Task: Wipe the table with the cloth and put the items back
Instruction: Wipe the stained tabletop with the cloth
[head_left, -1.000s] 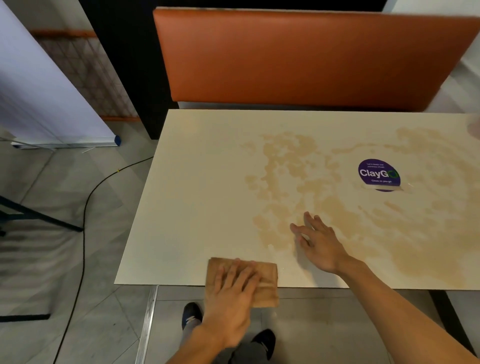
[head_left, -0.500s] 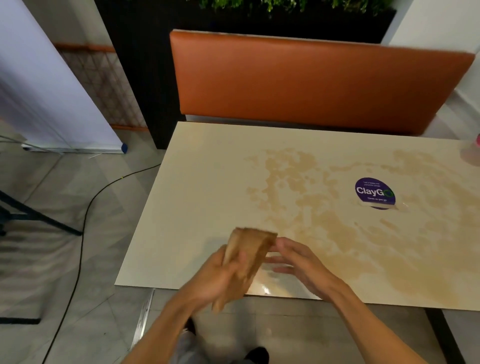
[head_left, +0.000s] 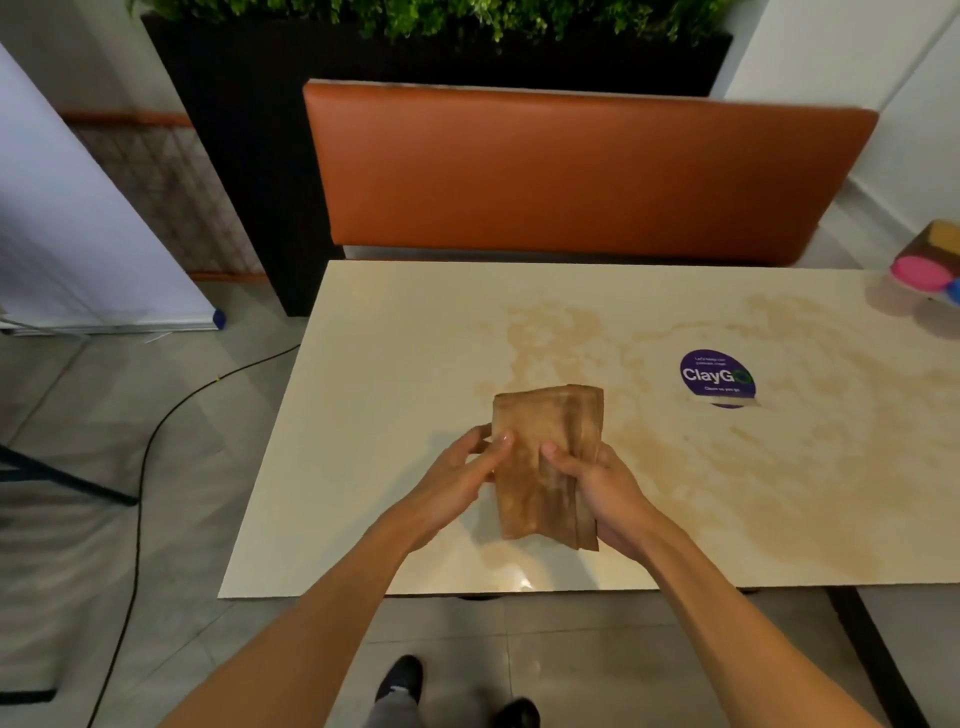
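Folded cloth (head_left: 545, 457) held above the surface (head_left: 389, 364), frame centre. Right hand (head_left: 605, 501) grip wrapped round its right edge; left hand (head_left: 457, 483) pinches the left edge.

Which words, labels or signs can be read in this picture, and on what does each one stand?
"ClayGo" (the last letter is a dim green ring): white letters on the round purple sticker on the table.
Small lines above and below it on the same sticker: too small to read.
The cloth shows no text.
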